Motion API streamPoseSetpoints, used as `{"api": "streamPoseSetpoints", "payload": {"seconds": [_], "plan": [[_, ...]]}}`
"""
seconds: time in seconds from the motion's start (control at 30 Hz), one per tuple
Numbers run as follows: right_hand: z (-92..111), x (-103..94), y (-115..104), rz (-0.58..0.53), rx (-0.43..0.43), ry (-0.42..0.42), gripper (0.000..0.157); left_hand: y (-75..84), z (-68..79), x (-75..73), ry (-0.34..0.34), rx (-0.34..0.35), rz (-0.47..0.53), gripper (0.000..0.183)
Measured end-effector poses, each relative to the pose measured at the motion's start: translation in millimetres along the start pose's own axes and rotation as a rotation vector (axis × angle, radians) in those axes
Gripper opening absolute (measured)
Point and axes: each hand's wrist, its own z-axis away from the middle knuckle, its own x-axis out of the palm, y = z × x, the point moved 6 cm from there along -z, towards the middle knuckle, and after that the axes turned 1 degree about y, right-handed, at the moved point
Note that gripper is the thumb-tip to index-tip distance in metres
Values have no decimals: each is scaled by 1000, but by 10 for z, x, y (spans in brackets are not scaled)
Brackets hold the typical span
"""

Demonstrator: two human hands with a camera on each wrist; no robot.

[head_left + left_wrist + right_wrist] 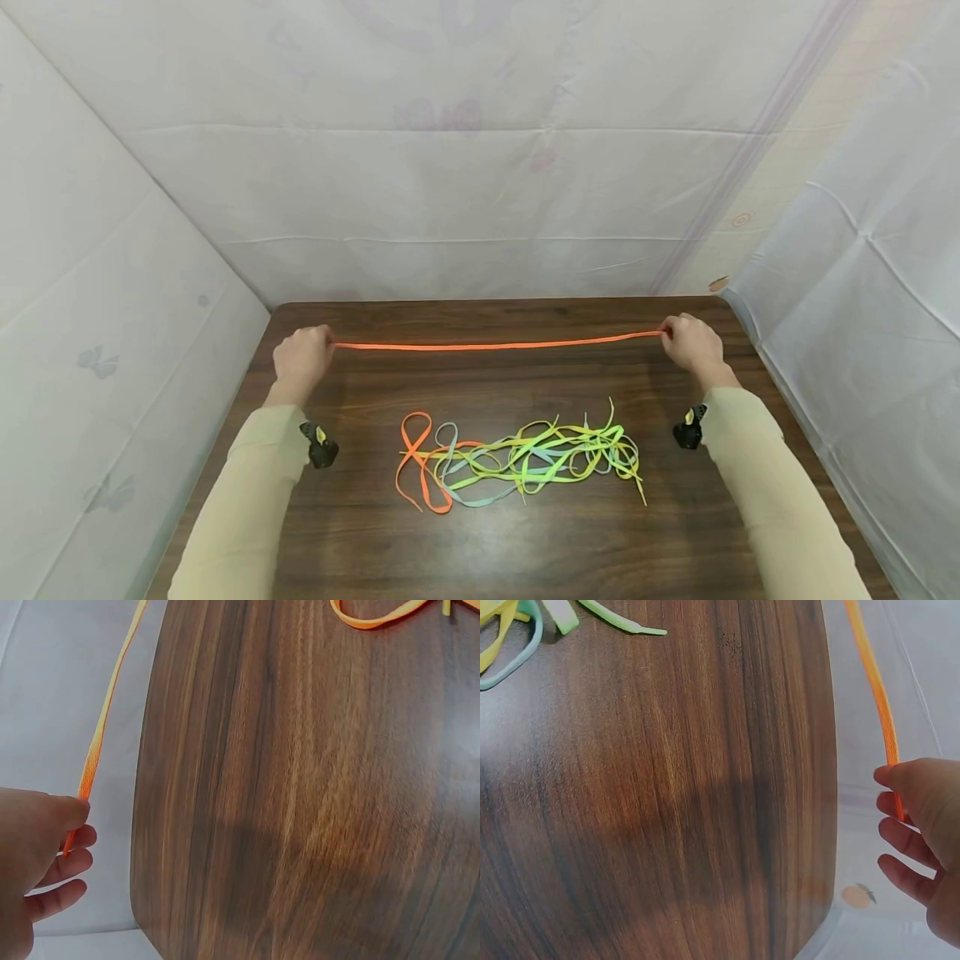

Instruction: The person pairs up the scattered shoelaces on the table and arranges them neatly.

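An orange shoelace (480,347) is stretched nearly straight from side to side over the far part of the table. My left hand (303,357) pinches one end between thumb and forefinger, and a short orange tip pokes out below the thumb in the left wrist view. At the other end my right hand (692,340) pinches the lace the same way. Nearer to me, between the forearms, a loose tangle of yellow-green laces (555,454) lies on the table. Mixed into it are a light blue lace (480,502) and, at its left, another orange lace (414,450).
The dark wood-grain table (487,550) has rounded far corners. White sheeting (450,183) hangs behind it and along both sides, close to the table's edges. Each wrist carries a small black camera, one on the left (321,447) and one on the right (688,428).
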Motion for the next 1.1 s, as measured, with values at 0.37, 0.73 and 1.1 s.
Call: {"api": "streamPoseSetpoints", "payload": {"seconds": [0.37, 0.73, 1.1], "plan": [[-46, 20, -8, 0, 41, 11, 18, 105, -177, 81, -20, -70, 5, 15], [-114, 0, -73, -4, 62, 2, 18, 194, -233, 107, -16, -85, 22, 15], [-98, 124, -111, -6, 86, -43, 19, 220, -243, 212, -45, -129, 39, 12]]}}
